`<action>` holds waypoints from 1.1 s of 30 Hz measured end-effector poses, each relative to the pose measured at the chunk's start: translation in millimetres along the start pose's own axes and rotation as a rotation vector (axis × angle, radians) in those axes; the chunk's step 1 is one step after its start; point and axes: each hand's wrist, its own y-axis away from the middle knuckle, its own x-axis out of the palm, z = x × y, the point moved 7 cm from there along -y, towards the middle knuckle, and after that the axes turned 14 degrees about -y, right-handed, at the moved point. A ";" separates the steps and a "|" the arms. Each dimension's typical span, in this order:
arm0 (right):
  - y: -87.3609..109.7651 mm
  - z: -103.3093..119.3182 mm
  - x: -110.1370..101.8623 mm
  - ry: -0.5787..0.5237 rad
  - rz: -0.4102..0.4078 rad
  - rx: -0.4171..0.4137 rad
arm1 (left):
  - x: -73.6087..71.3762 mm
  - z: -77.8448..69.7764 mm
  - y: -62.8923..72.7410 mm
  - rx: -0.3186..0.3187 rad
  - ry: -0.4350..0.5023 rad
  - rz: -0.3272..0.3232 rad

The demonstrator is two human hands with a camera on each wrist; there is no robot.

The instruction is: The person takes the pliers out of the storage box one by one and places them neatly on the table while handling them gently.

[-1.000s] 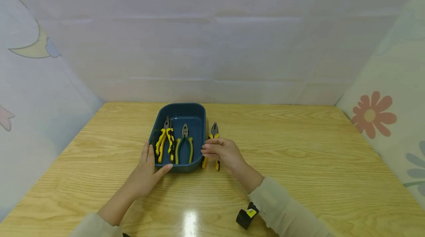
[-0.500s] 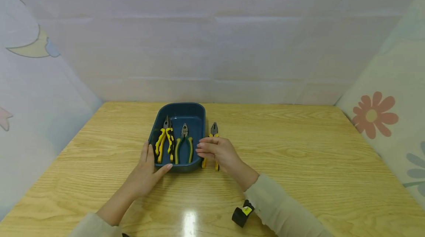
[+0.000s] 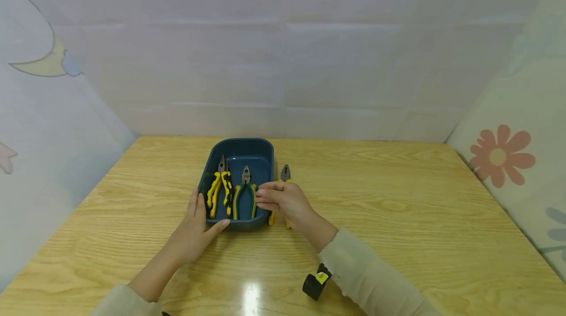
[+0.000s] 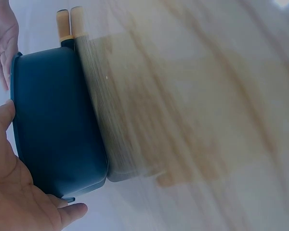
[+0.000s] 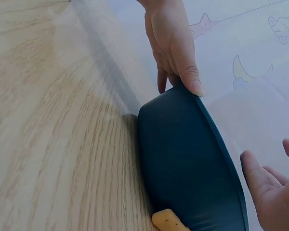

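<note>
A dark blue tray (image 3: 247, 226) stands on the table, its near left corner touched by my left hand (image 3: 189, 235). That hand's thumb lies on the near rim and its fingers along the left wall. Inside are yellow-and-black long-nose pliers (image 3: 227, 192) and, to their right, green-and-yellow combination pliers (image 3: 246, 175). My right hand (image 3: 289, 204) hovers over the tray's right rim, fingertips near the green handles, holding nothing visible. Beneath it, outside the tray, lie other yellow-handled pliers (image 3: 285, 173), partly hidden; their handle ends (image 4: 63, 24) show in the left wrist view.
A wooden table (image 3: 376, 198) carries everything. Pale fabric walls with printed flowers and a moon enclose its back and sides. A black strap piece with a yellow label (image 3: 315, 285) hangs by the right sleeve (image 3: 367, 272).
My right hand has shifted left, from over the loose pliers to over the tray's right rim. The left hand, tray and pliers have stayed in place.
</note>
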 end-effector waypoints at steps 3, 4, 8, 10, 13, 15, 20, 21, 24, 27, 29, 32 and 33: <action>-2.4 -0.6 2.6 0.015 0.005 -0.007 | 0.3 -0.2 0.4 -0.003 0.001 0.001; -3.3 -1.3 3.5 0.017 0.005 -0.006 | 0.4 0.0 0.5 -0.005 -0.001 0.002; -5.7 -3.7 7.7 0.044 0.015 0.009 | 0.1 0.2 1.2 -0.009 -0.008 0.004; -6.4 -5.0 9.2 0.058 0.017 0.020 | -0.2 0.0 1.3 -0.009 -0.010 0.003; -7.2 -6.0 10.9 0.077 0.022 0.027 | -0.5 -0.3 1.5 -0.010 -0.008 0.004; -8.0 -6.4 11.9 0.075 0.026 0.031 | -0.7 -0.4 1.5 -0.011 -0.007 0.004; -10.8 -6.9 12.9 0.080 0.016 0.039 | -1.0 -0.7 1.0 -0.003 -0.008 -0.003; -11.5 -7.1 12.8 0.082 0.010 0.041 | -1.0 -0.8 0.9 -0.001 -0.007 -0.006; -13.2 -7.0 12.8 0.083 -0.011 0.044 | -0.9 -1.1 0.6 0.007 -0.004 -0.011; -14.8 -7.0 13.4 0.080 -0.028 0.045 | -0.9 -1.3 0.6 0.011 -0.001 -0.013; -15.6 -7.3 14.3 0.075 -0.033 0.047 | -1.0 -1.2 0.9 0.011 -0.003 -0.013; -16.8 -8.0 16.7 0.076 -0.029 0.047 | -1.5 -0.8 1.5 0.010 -0.003 -0.013; -17.2 -8.0 17.7 0.077 -0.025 0.043 | -1.7 -0.7 1.7 0.008 -0.005 -0.013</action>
